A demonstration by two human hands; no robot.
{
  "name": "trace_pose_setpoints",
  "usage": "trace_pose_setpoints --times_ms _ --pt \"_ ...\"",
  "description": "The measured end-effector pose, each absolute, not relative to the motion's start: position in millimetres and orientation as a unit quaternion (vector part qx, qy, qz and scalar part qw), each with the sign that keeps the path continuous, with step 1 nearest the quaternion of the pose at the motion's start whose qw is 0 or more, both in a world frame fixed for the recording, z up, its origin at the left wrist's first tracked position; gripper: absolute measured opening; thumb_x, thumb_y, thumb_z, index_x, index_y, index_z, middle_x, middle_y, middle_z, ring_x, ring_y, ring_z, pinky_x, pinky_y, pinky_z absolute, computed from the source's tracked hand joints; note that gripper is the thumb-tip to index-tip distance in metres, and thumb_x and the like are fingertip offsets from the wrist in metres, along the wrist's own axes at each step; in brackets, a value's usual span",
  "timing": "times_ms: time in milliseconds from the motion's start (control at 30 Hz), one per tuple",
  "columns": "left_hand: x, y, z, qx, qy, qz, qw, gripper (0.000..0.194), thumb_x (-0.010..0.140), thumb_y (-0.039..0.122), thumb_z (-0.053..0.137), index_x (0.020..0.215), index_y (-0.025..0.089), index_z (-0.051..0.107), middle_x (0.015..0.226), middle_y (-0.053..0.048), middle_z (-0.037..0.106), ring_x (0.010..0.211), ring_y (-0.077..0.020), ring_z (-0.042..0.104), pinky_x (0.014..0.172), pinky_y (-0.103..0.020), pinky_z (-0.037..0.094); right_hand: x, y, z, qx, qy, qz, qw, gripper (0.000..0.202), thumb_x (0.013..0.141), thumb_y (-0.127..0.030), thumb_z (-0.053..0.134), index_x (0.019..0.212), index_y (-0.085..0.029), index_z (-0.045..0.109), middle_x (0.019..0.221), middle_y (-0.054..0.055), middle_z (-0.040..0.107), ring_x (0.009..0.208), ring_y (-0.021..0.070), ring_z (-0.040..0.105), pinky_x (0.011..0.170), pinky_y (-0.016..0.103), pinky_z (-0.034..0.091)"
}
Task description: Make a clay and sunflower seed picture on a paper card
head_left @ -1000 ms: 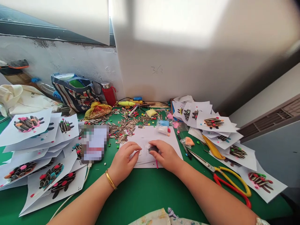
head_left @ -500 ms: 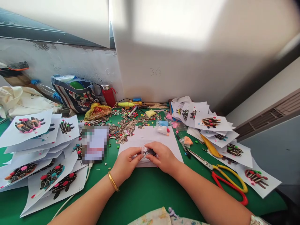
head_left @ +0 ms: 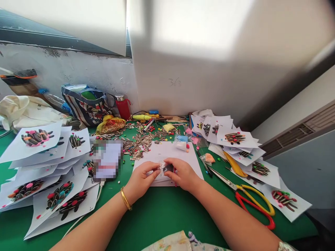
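A small clear plastic bag (head_left: 162,165) with a dark, soft-looking lump (head_left: 168,168) in it is held between my hands, over a stack of white paper (head_left: 149,156). My left hand (head_left: 140,179) pinches the bag's left end between thumb and fingertips. Around the lump, my right hand (head_left: 185,176) closes with its thumb below and fingers above. A bit of pink shows beside the right fingers, too small to name. Just beyond the paper lie a bag of white clay (head_left: 181,145) and a blue piece (head_left: 182,138).
Stacked cards with seed pictures stand at left (head_left: 39,139) and right (head_left: 235,137). Sunflower seeds (head_left: 138,144) are strewn behind the paper. Scissors (head_left: 237,186), a pen (head_left: 206,167) and orange clay (head_left: 209,158) lie right; a phone-like blurred object (head_left: 108,160) with a cable lies left.
The left fingertips have shifted slightly on the bag, and more of the dark lump shows. A bit of pink has appeared by the right fingers. The view has shifted slightly.
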State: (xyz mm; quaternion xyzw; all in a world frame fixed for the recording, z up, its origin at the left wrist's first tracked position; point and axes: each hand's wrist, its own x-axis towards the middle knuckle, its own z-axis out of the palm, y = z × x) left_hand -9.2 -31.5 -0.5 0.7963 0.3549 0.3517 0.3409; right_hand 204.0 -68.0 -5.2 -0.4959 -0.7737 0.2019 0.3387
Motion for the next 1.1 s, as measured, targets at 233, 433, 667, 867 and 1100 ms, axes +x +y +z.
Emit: trace_pose_setpoints --times_ms 233,433,667,867,1100 --pt "-8.5 -29.2 0.3 0.795 0.344 0.363 0.343 0.021 0.089 0.022 0.054 0.101 0.022 0.071 0.091 -0.003 0.068 0.084 -0.0149 0.062 0.079 -0.027 0.051 201.6 -69.6 -0.3 -0.441 -0.794 0.191 0.371 0.047 0.077 -0.022 0.074 0.120 -0.021 0.053 0.113 0.009 0.060 0.104 0.0225 0.056 0.091 0.039 0.049" --pt "-7.7 -29.5 -1.3 0.799 0.344 0.354 0.344 0.023 0.091 0.023 0.051 0.101 0.023 0.071 0.086 -0.003 0.064 0.081 -0.0141 0.061 0.076 -0.027 0.050 198.5 -71.5 2.0 -0.458 -0.794 0.154 0.369 0.038 0.082 -0.024 0.068 0.117 -0.021 0.054 0.108 0.008 0.063 0.099 0.0218 0.057 0.088 0.037 0.048" --pt "-10.2 -28.9 -3.1 0.780 0.381 0.367 0.333 0.024 0.090 0.030 0.055 0.110 0.022 0.064 0.106 -0.005 0.068 0.097 -0.0177 0.063 0.088 -0.033 0.051 218.4 -67.9 12.4 -0.555 -0.775 0.076 0.294 0.023 0.078 -0.016 0.061 0.100 -0.019 0.059 0.096 0.007 0.065 0.091 0.0219 0.057 0.083 0.035 0.044" --pt "-12.0 -24.7 -8.4 0.771 0.408 0.367 0.323 0.025 0.091 0.033 0.053 0.111 0.022 0.063 0.106 -0.006 0.067 0.098 -0.0187 0.064 0.086 -0.034 0.053 259.9 -68.7 28.3 -0.667 -0.726 0.063 0.154 0.024 0.079 -0.034 0.065 0.101 -0.024 0.067 0.117 0.008 0.062 0.107 0.0258 0.054 0.091 0.039 0.039" --pt "-12.9 -21.7 -9.7 0.772 0.415 0.369 0.310 0.026 0.090 0.033 0.053 0.110 0.021 0.064 0.105 -0.006 0.067 0.097 -0.0190 0.064 0.087 -0.035 0.053 307.3 -48.4 31.7 -0.795 -0.600 0.003 0.088 0.030 0.095 -0.031 0.042 0.100 -0.024 0.070 0.103 0.007 0.069 0.099 0.0223 0.060 0.081 0.031 0.041"
